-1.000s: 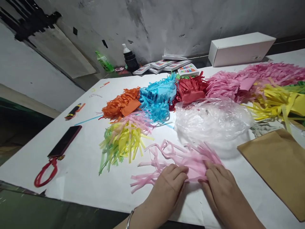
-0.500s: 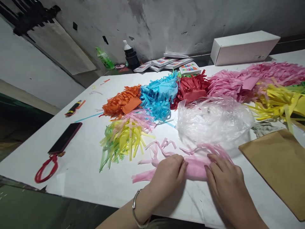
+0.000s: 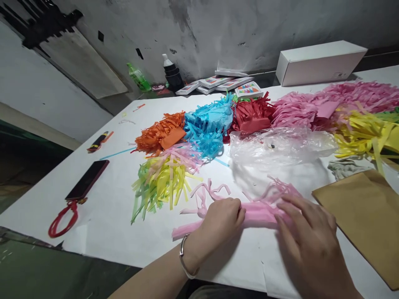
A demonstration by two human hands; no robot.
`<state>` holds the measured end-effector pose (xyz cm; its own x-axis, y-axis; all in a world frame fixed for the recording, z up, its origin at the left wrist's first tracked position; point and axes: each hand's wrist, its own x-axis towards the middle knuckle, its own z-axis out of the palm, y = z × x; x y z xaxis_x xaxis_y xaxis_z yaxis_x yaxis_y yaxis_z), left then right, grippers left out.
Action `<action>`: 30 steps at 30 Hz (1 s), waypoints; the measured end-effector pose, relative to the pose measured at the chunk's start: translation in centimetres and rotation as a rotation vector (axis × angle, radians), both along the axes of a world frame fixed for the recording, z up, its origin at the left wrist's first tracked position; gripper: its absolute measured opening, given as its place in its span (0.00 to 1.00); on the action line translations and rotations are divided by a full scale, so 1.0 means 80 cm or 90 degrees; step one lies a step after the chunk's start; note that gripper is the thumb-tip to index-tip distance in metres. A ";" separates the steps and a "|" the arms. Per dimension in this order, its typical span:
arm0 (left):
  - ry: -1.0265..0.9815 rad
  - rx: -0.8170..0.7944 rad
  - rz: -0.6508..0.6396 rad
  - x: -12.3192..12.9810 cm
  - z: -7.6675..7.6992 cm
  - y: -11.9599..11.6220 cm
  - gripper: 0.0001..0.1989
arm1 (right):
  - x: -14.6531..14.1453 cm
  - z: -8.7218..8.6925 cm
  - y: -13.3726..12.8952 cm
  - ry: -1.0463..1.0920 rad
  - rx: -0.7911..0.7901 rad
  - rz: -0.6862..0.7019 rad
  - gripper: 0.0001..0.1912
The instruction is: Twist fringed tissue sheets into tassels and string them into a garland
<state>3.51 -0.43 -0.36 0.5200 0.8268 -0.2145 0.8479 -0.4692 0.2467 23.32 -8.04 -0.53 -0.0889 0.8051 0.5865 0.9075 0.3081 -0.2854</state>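
Pink tissue paper [image 3: 259, 213] with a fringed edge lies folded into a narrow strip near the front of the table. My left hand [image 3: 222, 222], with a silver bangle at its wrist, is closed on the strip's middle part. At the strip's right part, my right hand [image 3: 307, 230] has its thumb and curled fingers on the paper. Thin pink fringe ends stick out left of my left hand and above my right hand. Just beyond lies a crumpled clear plastic bag [image 3: 277, 149].
Orange tissue tassels [image 3: 162, 131], blue tassels [image 3: 208, 120], red tassels [image 3: 251, 114] and pink tassels [image 3: 296, 106] line the back. A phone [image 3: 87, 179], a cutter [image 3: 98, 142] and a yellow-green tassel [image 3: 158, 182] lie left. Brown cardboard [image 3: 361, 220] lies right; a white box [image 3: 321, 64] stands behind.
My right hand has shifted right along the pink tissue paper, and more of the strip shows between my hands. The plastic bag has sunk flatter. My left hand has barely moved.
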 end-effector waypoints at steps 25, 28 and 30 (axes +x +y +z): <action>-0.252 0.154 -0.114 -0.040 -0.009 -0.050 0.10 | -0.016 -0.030 -0.013 0.022 -0.140 0.136 0.15; -0.179 0.166 -0.063 -0.031 -0.004 -0.046 0.11 | -0.020 -0.027 -0.004 -0.048 -0.186 0.068 0.15; -0.108 0.168 -0.038 -0.023 -0.002 -0.041 0.11 | -0.024 -0.025 0.002 -0.082 -0.187 0.026 0.16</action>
<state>1.65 -3.75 -0.48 0.5788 0.8097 0.0971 0.7742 -0.5830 0.2465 21.40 -7.88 -2.52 -0.1828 0.9327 0.3109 0.9304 0.2663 -0.2519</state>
